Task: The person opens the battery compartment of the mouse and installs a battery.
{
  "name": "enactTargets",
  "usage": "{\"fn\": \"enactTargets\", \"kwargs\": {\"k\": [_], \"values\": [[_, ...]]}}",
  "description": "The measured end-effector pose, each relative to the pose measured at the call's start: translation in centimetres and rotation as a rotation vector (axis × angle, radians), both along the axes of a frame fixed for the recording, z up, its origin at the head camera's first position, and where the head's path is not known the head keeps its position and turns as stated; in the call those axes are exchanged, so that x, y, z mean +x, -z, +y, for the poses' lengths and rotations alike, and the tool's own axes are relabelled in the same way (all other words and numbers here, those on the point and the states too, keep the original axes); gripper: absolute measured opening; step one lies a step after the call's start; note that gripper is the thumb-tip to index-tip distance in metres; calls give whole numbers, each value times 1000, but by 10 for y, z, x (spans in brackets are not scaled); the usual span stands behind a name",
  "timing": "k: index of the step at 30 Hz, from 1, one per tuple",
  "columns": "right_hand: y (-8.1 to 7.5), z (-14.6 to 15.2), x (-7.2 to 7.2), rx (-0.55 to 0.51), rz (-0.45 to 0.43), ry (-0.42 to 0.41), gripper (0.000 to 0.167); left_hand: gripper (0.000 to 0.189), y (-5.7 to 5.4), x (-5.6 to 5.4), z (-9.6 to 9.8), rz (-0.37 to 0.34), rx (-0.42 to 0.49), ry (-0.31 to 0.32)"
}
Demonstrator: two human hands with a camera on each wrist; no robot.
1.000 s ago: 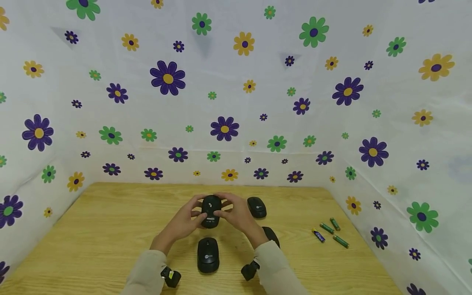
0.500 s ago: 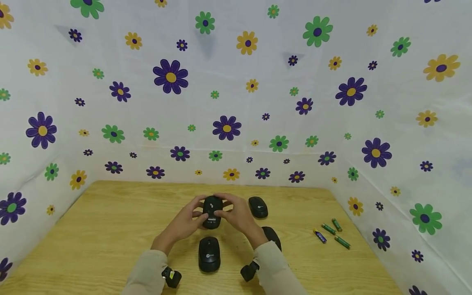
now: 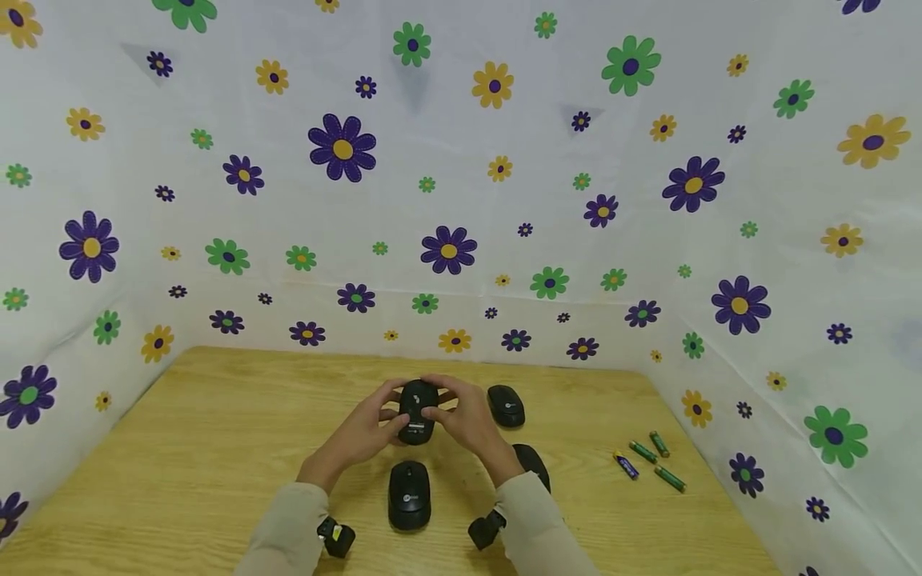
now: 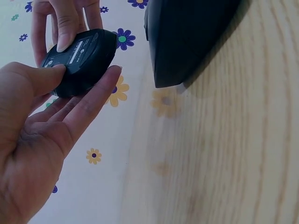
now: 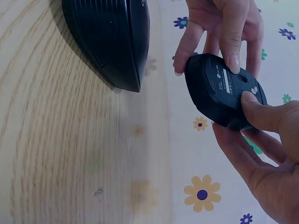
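Both hands hold one black computer mouse (image 3: 418,406) above the table, its underside with a white label turned toward the head camera. My left hand (image 3: 369,428) grips its left side, thumb on the underside and fingers beneath. From the right, my right hand (image 3: 461,416) pinches it the same way, with its thumb near the sensor opening, as the right wrist view of the mouse (image 5: 222,91) shows. A second black mouse (image 3: 409,496) lies top up on the table, nearer to me, between the forearms.
Another black mouse (image 3: 507,406) lies right of the hands. A further mouse (image 3: 531,466) is partly hidden by the right forearm. Several batteries, among them a green one (image 3: 670,478) and a blue-yellow one (image 3: 626,466), lie at the right. Flower-printed cloth (image 3: 446,200) walls the wooden table (image 3: 238,448).
The head view has shifted slightly, so the scene sits a little differently in the frame. Both hands keep the same hold on the mouse.
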State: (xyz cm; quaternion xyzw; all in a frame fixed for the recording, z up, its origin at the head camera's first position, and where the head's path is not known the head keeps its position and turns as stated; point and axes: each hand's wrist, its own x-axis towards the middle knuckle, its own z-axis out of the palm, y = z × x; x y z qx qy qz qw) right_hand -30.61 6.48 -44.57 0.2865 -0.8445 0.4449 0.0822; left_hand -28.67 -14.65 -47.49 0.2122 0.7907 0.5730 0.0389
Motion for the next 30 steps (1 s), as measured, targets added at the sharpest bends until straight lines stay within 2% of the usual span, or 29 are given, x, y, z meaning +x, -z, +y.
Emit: {"fn": "enactTargets", "kwargs": {"k": [7, 15, 25, 30], "values": [[2, -2, 0, 10, 33, -13, 46, 56, -1, 1, -3, -7, -8, 5], [1, -4, 0, 11, 21, -14, 46, 56, -2, 3, -2, -14, -12, -7], [4, -4, 0, 16, -4, -9, 45, 58, 2, 2, -2, -42, -22, -23], [4, -5, -1, 33, -8, 14, 45, 59, 3, 1, -1, -55, -31, -35]]}}
